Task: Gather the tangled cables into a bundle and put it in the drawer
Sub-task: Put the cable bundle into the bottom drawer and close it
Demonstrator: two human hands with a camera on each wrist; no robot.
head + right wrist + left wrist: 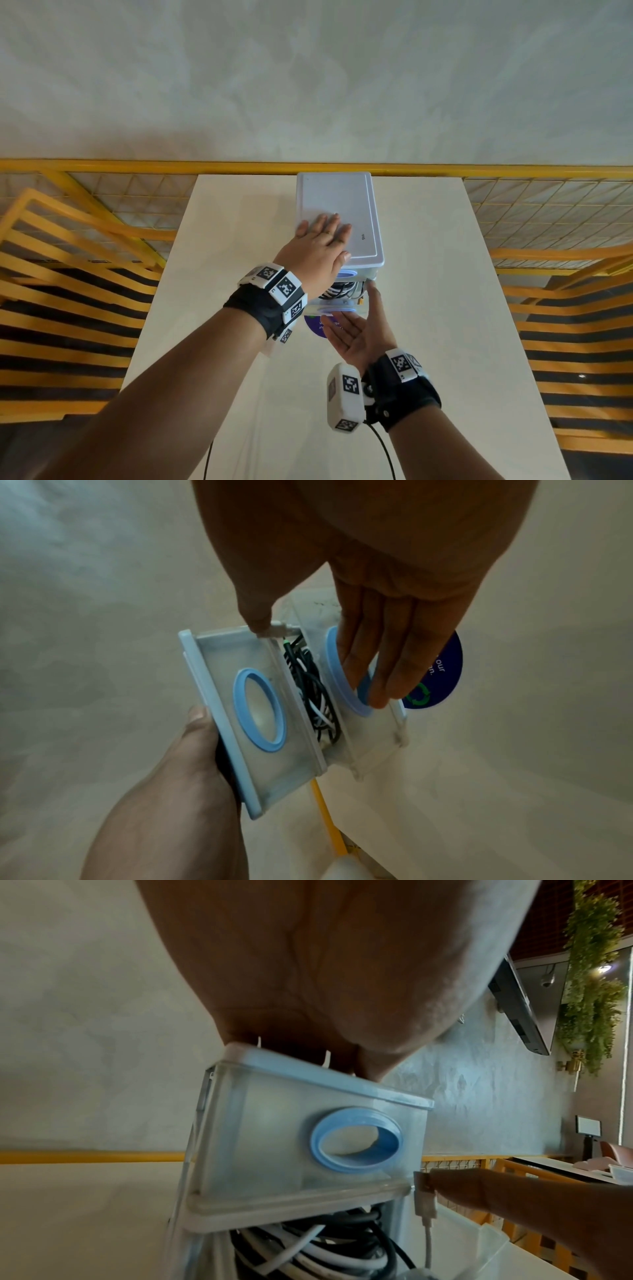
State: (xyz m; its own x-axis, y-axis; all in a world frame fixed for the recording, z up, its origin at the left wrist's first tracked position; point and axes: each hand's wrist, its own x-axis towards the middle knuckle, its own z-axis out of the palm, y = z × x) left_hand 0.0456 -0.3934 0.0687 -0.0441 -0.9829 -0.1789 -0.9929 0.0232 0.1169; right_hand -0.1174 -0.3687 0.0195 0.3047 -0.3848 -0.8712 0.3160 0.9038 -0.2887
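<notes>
The drawer unit is pressed from above by the flat left hand. Below its top, the cables are seen in the part-open drawer, whose front is touched by the right hand, fingers straight.

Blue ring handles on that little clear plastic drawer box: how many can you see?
2. One blue ring handle sits on the closed upper drawer front; the other is on the pulled-out lower drawer holding the cables, partly behind the right hand.

Black and white cables are lying coiled inside the translucent lower drawer; it is standing pulled out, just beside the right hand's fingers.
</notes>
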